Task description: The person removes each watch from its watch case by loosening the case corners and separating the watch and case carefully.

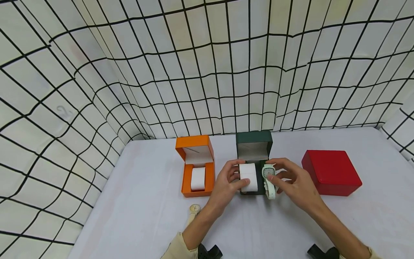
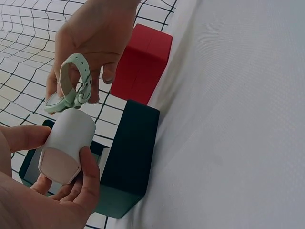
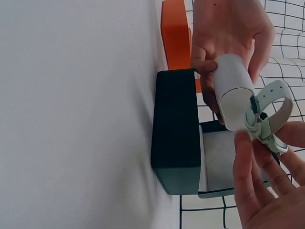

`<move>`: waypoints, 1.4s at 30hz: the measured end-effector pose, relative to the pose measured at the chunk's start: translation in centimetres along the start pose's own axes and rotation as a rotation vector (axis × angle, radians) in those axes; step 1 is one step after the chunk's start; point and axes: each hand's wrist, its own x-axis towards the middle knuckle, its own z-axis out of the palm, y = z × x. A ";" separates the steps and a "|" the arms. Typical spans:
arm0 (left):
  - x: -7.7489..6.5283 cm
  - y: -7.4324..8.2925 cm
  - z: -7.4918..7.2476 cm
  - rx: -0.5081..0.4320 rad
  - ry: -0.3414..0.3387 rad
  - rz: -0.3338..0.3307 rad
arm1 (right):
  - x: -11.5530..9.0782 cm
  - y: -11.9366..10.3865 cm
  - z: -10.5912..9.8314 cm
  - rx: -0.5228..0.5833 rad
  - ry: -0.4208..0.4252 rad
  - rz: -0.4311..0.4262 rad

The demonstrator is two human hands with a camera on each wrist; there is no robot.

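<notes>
Cushion (image 1: 249,176): white and rounded, held over the left part of the base of the green box (image 1: 253,136), whose lid stands raised behind it.
Left hand (image 1: 225,189): at the left of the green box, gripping the cushion, thumb along the near side, fingers toward the far side.
Pale green watch (image 1: 267,172): over the right edge of the green box's base, dial up, strap hanging toward the near side.
Right hand (image 1: 298,185): at the right of the green box, pinching the watch between thumb and fingers.
Cushion axis: roughly left to right across the green box; a flat end lies toward the left palm, the opposite end points at the watch.
Strap loop (image 2: 85,69): bent into a ring in both wrist views, its hollow turned partly toward the cushion; whether the buckle is fully done up, I cannot tell.
Gap: a narrow strip of dark green parts cushion from watch in the head view — just beside each other, apart there; the wrist views overlap them.
Deciding relation: hollow of loop against axis of cushion — by my judgement close to lined up, a little tilted.
Nearer hand: right for the watch, left for the cushion, with the green box between.
Orange box (image 1: 187,181): left of the green box, lid up, a second cushion (image 1: 198,179) inside.
Red box (image 1: 330,172): right of the green box, lid down.
Cream watch (image 1: 195,208): left of the green box and nearer the person.
</notes>
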 end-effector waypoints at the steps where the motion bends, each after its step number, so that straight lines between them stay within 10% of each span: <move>1: 0.0 0.0 0.0 0.001 0.001 0.003 | 0.0 0.0 0.0 -0.027 0.013 -0.003; 42: 0.2 0.1 0.0 0.018 0.018 -0.023 | -1.4 -0.1 0.0 0.010 -0.054 0.049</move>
